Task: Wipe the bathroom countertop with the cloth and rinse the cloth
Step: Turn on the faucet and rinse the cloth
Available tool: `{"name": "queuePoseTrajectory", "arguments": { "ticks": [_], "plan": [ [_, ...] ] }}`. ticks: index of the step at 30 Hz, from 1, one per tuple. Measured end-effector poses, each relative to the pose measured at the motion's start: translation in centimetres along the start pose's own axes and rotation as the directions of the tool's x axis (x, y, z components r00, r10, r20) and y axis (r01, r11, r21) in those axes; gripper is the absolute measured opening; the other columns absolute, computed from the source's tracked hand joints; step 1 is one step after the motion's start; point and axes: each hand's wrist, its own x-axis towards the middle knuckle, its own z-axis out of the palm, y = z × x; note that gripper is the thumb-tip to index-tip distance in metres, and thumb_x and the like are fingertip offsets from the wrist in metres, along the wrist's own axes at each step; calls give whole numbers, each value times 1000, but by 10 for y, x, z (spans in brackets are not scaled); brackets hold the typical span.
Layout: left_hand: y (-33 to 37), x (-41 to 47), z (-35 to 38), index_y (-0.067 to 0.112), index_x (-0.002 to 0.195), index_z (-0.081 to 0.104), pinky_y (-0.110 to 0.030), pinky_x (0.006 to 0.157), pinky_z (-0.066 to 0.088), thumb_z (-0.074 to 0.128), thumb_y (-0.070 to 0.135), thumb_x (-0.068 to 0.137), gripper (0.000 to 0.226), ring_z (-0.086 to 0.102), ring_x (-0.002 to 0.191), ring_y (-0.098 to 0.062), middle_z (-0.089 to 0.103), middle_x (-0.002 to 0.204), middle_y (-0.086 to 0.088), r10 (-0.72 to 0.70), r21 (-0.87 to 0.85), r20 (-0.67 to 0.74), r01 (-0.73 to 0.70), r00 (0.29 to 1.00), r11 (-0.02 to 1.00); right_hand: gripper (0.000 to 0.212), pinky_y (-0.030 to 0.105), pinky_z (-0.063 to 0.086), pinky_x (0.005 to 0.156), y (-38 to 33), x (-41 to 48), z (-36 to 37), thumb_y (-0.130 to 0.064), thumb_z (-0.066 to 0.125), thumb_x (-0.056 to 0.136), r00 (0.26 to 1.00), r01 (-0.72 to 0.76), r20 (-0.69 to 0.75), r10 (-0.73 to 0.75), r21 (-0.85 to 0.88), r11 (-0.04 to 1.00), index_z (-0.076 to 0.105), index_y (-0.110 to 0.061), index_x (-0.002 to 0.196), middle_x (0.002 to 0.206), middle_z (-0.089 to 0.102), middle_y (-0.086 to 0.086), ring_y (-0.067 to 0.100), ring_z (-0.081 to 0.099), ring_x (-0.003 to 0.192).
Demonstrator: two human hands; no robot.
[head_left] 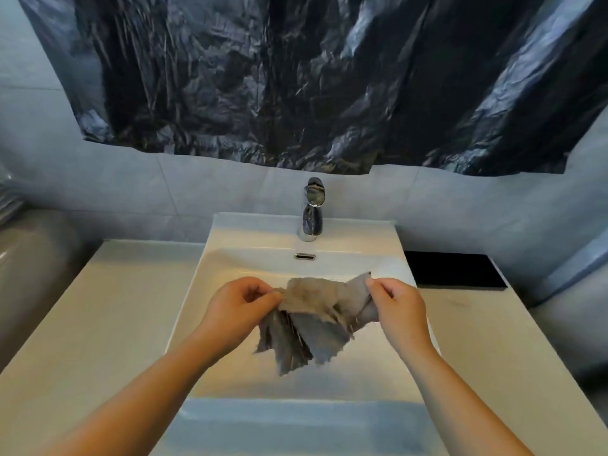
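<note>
A grey cloth [316, 311] hangs crumpled over the white sink basin [210, 284], stretched between both hands. My left hand [238, 306] pinches its left upper edge and my right hand [396, 306] pinches its right upper corner. The cloth's lower folds dangle blurred above the basin floor. The chrome faucet [312, 213] stands behind the basin; no water stream shows from it. The pale countertop [98, 317] runs on both sides of the sink.
A black rectangular mat [455, 269] lies on the counter at the back right. Black plastic sheeting [296, 77] covers the wall above the faucet. An overflow slot [305, 256] sits in the basin's back wall. Grey tiled walls close in both sides.
</note>
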Motion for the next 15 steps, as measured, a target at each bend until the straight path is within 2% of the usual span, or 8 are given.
{"name": "queuePoseTrajectory", "arguments": {
  "ticks": [2,4,5,6,8,10,12,15],
  "plan": [
    [5,6,1,15,72,67,-36,67,52,65,32,86,22,59,66,-16,66,70,-5,23,60,-41,-21,999,998,38,21,34,51,13,12,-4,-22,51,97,999,-32,4,32,-38,999,59,-4,65,61,54,5,19,49,63],
    [12,12,0,15,69,63,-32,64,48,62,36,87,28,56,64,-15,63,67,-4,49,117,-54,-42,997,992,32,23,38,57,19,21,-6,-30,51,97,997,-77,23,78,-35,996,64,-9,75,72,61,3,21,57,74],
    [15,15,0,16,67,62,-29,62,45,60,37,89,30,54,62,-13,60,65,-2,58,146,-54,-49,997,988,27,23,42,65,19,23,-6,-35,51,96,990,-122,63,124,-30,992,66,-13,92,88,65,0,19,60,86],
    [17,18,0,17,65,60,-26,59,42,58,38,90,33,52,60,-11,58,62,1,64,163,-49,-55,997,985,31,23,43,75,19,23,-6,-41,52,94,977,-168,130,172,-38,985,62,-17,112,106,63,-1,18,59,100],
    [24,24,2,18,61,56,-24,57,39,57,38,91,36,47,54,-8,52,56,5,75,164,-22,-70,997,984,52,26,40,92,18,20,-2,-49,58,89,952,-164,253,173,-56,985,47,-25,134,128,49,-6,15,48,121],
    [30,31,7,19,58,54,-18,53,37,58,37,91,38,43,49,-4,48,51,8,82,169,13,-83,997,982,53,26,39,98,16,14,6,-45,67,84,934,-90,346,85,-2,996,49,-30,132,133,49,-13,8,45,125],
    [35,37,13,19,60,58,-9,47,36,59,36,90,35,44,47,-1,51,49,9,78,176,53,-86,996,981,49,24,44,97,13,6,18,-37,71,83,893,-79,449,29,94,992,52,-33,128,128,56,-16,1,49,120],
    [40,47,16,15,75,69,-6,48,39,57,40,91,32,53,54,-1,61,62,6,91,192,115,-112,989,975,37,26,50,96,7,6,36,-31,72,83,866,-89,500,-12,178,980,61,-35,118,115,64,-18,-4,57,110]
  ]
}}
